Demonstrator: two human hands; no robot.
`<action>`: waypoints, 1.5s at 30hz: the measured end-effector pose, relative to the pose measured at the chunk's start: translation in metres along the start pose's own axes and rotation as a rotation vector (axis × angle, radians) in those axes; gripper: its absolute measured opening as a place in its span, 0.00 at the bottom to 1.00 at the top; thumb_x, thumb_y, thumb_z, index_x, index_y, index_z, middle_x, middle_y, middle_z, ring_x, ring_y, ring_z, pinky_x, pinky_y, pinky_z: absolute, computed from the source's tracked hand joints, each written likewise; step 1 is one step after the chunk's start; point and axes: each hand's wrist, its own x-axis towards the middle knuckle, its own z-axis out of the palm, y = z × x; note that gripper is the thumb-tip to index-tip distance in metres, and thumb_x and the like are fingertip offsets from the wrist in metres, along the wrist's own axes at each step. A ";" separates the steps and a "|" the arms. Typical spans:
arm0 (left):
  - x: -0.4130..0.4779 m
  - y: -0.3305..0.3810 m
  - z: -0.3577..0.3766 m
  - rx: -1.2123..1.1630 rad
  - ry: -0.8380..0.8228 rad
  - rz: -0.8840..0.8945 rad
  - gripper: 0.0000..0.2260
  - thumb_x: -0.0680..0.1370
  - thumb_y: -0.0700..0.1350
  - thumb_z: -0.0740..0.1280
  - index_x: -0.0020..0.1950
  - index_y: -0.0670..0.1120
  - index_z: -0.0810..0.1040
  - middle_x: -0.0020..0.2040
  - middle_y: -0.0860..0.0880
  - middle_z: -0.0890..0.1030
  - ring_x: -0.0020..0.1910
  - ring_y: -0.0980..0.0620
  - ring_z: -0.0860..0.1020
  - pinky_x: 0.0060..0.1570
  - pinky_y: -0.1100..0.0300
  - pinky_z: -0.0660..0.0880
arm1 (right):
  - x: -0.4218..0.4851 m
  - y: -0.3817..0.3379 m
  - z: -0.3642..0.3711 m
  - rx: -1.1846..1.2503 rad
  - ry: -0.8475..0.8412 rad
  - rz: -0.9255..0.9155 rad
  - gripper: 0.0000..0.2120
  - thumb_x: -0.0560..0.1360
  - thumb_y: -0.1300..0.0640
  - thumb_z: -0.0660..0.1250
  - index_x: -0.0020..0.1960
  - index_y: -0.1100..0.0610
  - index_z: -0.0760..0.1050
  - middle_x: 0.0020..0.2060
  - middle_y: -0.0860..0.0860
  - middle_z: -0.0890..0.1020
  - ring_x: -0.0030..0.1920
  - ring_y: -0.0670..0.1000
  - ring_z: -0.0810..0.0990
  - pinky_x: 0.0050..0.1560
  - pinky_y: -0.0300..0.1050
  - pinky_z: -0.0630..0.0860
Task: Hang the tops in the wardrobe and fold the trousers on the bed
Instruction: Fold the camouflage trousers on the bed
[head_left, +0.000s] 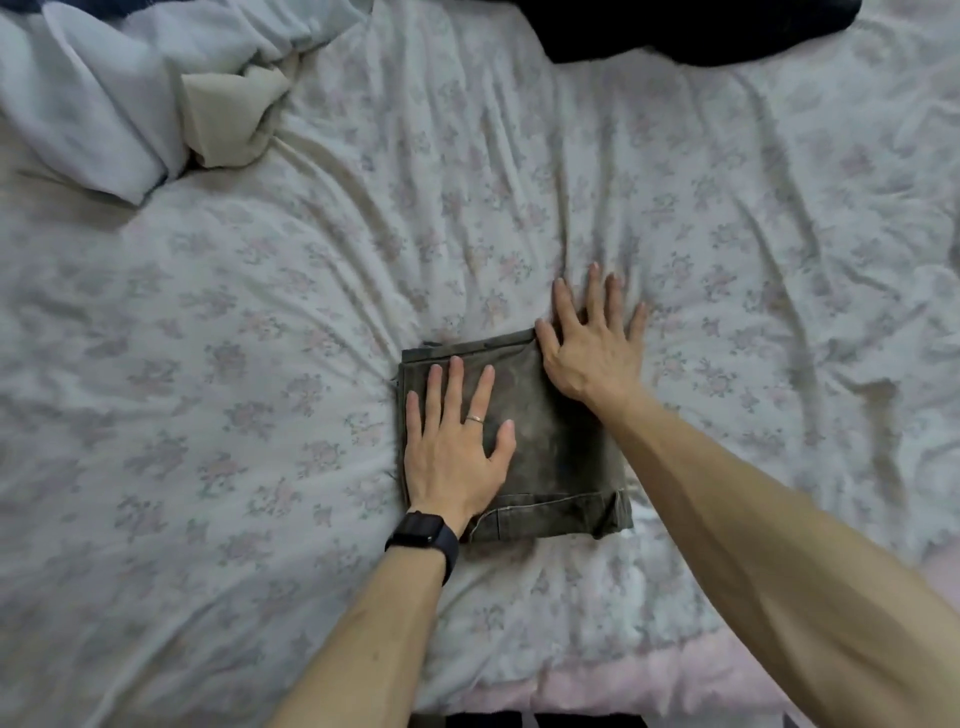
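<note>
A pair of olive-grey trousers (550, 447) lies folded into a compact rectangle on the bed (208, 364), near its front edge. My left hand (454, 447) lies flat on the left half of the folded trousers, fingers straight and spread. My right hand (589, 343) lies flat at the far right corner, palm on the trousers and fingers spread out onto the sheet. Neither hand grips anything.
The bed wears a white sheet with faint pink flowers, wrinkled all over. A bunched pale blue and cream bundle of cloth (130, 88) sits at the far left. A dark garment (691, 26) lies at the far edge, top right.
</note>
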 end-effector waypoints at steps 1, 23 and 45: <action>0.001 0.000 -0.003 0.003 -0.018 -0.008 0.30 0.81 0.63 0.50 0.83 0.57 0.51 0.83 0.48 0.49 0.82 0.46 0.45 0.79 0.44 0.41 | -0.008 -0.001 0.000 0.028 0.040 0.012 0.31 0.82 0.35 0.41 0.82 0.42 0.38 0.81 0.51 0.34 0.80 0.56 0.32 0.76 0.65 0.33; -0.034 -0.060 -0.043 -1.052 -0.212 -0.660 0.23 0.81 0.45 0.69 0.75 0.45 0.70 0.68 0.47 0.78 0.64 0.48 0.78 0.67 0.47 0.75 | -0.136 0.067 -0.006 1.077 -0.175 0.200 0.35 0.80 0.57 0.69 0.80 0.39 0.58 0.61 0.46 0.79 0.57 0.42 0.79 0.60 0.39 0.74; -0.065 -0.067 -0.159 -1.322 -0.431 -0.605 0.28 0.79 0.38 0.71 0.72 0.59 0.66 0.51 0.48 0.87 0.48 0.51 0.86 0.41 0.55 0.81 | -0.199 0.059 -0.102 1.225 -0.306 0.104 0.38 0.78 0.65 0.71 0.77 0.36 0.62 0.61 0.50 0.75 0.47 0.49 0.86 0.38 0.44 0.83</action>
